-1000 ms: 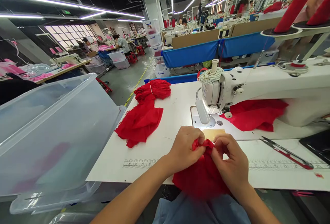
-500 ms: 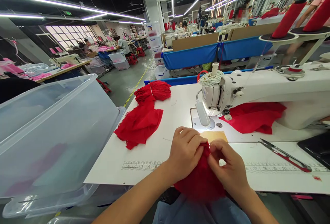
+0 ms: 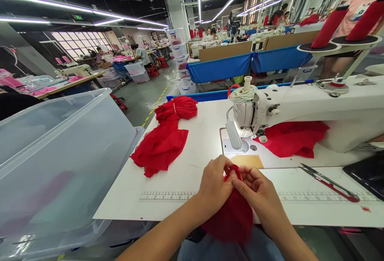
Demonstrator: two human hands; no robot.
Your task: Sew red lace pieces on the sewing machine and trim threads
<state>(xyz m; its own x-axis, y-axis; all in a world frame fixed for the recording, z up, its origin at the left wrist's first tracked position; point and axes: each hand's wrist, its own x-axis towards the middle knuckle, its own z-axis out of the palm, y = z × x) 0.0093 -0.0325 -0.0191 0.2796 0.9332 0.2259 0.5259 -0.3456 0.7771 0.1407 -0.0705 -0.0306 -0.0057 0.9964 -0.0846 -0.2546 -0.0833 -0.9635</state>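
Where the flat, smooth white worktop (image 3: 205, 141) carries a rounded, glossy sewing machine (image 3: 303, 103) on the right, soft, rumpled red cloth (image 3: 233, 221) droops at the near edge, between and below the left hand (image 3: 215, 183) and right hand (image 3: 259, 191), which both pinch its bunched top.

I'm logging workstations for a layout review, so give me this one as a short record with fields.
Left hand: pinching the gathered red cloth near its top; left hand
Right hand: fingers at the same gathered top; right hand
Machine: white sewing machine, a red piece under its arm
Table, left: tied red bundle, loose red fabric nearer
Table, right: thread snips
Left of table: clear plastic bin
Thread: red cones above machine
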